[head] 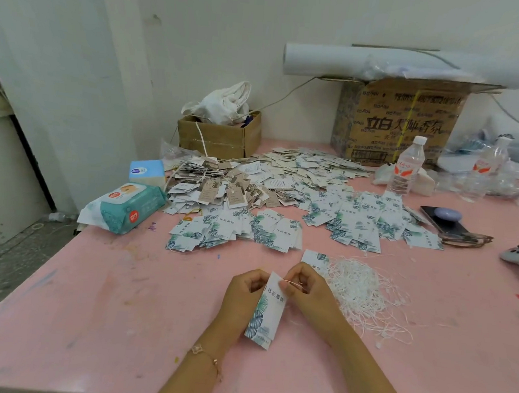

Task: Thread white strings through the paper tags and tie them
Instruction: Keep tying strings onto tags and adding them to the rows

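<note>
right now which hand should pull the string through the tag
Right, probably. The right hand pinches the string at the tag's top edge, while the left hand grips the tag and steadies it.

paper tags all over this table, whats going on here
A person is stringing tags at a pink table. The left hand holds one leaf-printed paper tag, and the right hand pinches a white string at its top end. A loose pile of strings lies to the right; heaps of tags spread beyond.
</note>
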The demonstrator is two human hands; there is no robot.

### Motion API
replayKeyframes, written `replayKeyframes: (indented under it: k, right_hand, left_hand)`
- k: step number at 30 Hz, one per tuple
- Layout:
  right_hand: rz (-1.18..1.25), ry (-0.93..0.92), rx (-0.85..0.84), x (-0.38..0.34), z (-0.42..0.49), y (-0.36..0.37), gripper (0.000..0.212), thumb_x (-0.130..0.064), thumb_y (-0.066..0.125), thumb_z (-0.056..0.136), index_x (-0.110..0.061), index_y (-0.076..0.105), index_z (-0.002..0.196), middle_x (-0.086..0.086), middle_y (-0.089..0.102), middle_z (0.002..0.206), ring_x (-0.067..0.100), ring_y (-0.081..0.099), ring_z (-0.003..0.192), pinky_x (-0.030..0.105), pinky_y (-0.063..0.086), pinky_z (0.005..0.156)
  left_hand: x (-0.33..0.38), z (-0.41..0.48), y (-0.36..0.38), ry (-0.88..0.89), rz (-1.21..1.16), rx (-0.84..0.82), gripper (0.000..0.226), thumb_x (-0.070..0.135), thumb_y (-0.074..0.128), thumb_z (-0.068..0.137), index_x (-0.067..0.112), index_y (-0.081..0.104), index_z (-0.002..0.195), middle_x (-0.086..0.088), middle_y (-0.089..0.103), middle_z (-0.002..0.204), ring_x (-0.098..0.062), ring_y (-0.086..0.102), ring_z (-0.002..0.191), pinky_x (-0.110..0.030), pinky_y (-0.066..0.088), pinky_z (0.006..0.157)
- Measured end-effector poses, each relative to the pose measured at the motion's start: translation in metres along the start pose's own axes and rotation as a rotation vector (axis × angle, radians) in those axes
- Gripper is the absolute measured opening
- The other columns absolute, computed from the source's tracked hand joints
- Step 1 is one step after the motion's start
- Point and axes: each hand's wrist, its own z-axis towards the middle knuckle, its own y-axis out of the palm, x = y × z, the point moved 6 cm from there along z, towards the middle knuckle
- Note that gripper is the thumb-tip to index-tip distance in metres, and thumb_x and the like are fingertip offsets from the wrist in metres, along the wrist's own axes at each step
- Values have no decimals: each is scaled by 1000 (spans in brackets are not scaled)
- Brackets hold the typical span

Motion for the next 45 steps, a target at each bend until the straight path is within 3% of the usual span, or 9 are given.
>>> replayKeyframes:
  k: [5, 7, 10, 15, 22, 28, 32, 37, 45]
  right_hand:
    - [-30, -16, 56, 4, 3, -2, 8, -14, 66, 89, -13, 58, 88, 0, 49, 61, 12, 46, 59, 25, 38, 59]
    - [-42, -13, 138, 8, 5, -5, 8, -13, 59, 93, -17, 58, 86, -10, 50, 54, 4, 46, 52, 18, 38, 54]
    - [-38, -6, 243, 14, 6, -13, 15, -11, 51, 96, -21, 58, 87, -3, 54, 59, 4, 48, 52, 16, 40, 52]
    - [1, -32, 252, 14, 7, -16, 17, -4, 52, 94, -17, 61, 90, -2, 61, 67, 9, 57, 64, 19, 44, 61]
    - [168, -16, 307, 19, 7, -24, 18, 2, 61, 88, -14, 68, 85, 0, 70, 75, 11, 64, 70, 21, 52, 65]
    - [220, 5, 309, 22, 8, -23, 22, 8, 64, 83, -13, 72, 81, 4, 74, 78, 11, 65, 69, 22, 53, 66]
    - [272, 4, 311, 19, 7, -22, 15, 8, 67, 80, -7, 71, 82, 10, 74, 78, 15, 68, 68, 20, 53, 64]
    - [299, -1, 328, 15, 6, -23, 11, 8, 67, 80, -2, 69, 80, 12, 72, 67, 14, 65, 55, 17, 52, 54]
    - [36, -24, 202, 14, 5, -12, 15, -15, 82, 72, -15, 69, 64, 6, 68, 62, 10, 59, 56, 20, 47, 53]
  left_hand:
    - [-2, 3, -7, -7, -10, 108, 12, 0, 56, 93, 7, 65, 88, -7, 69, 80, -14, 60, 68, -26, 47, 60]
    - [-5, 4, -15, -43, -157, 199, 11, 4, 51, 97, 6, 58, 89, -7, 72, 90, -15, 61, 72, -29, 47, 64]
    - [-9, 7, -22, -101, -535, 254, 8, 3, 49, 96, 2, 56, 92, -8, 72, 113, -23, 60, 86, -39, 46, 78]
    - [-15, 8, -28, -160, -748, 266, 22, 10, 50, 95, 0, 57, 113, -18, 64, 124, -35, 57, 112, -54, 38, 107]
    - [-13, 6, -37, -72, -838, 380, 16, 7, 48, 97, 12, 52, 82, -3, 55, 75, -17, 51, 68, -32, 42, 68]
    - [-9, 5, -41, 1, -498, 436, 17, 6, 57, 93, 15, 65, 81, 4, 57, 65, -9, 53, 60, -26, 41, 59]
    - [-5, 5, -29, 58, -135, 307, 18, 9, 66, 88, 22, 72, 77, 1, 56, 64, -10, 51, 61, -23, 40, 55]
    - [-2, 3, -20, 38, -78, 220, 9, 15, 75, 82, 19, 74, 74, -2, 61, 59, -9, 55, 55, -19, 42, 48]
    - [7, -1, -7, 120, 109, 124, 12, 12, 80, 77, 23, 78, 71, -1, 74, 81, -13, 68, 74, -27, 52, 66]
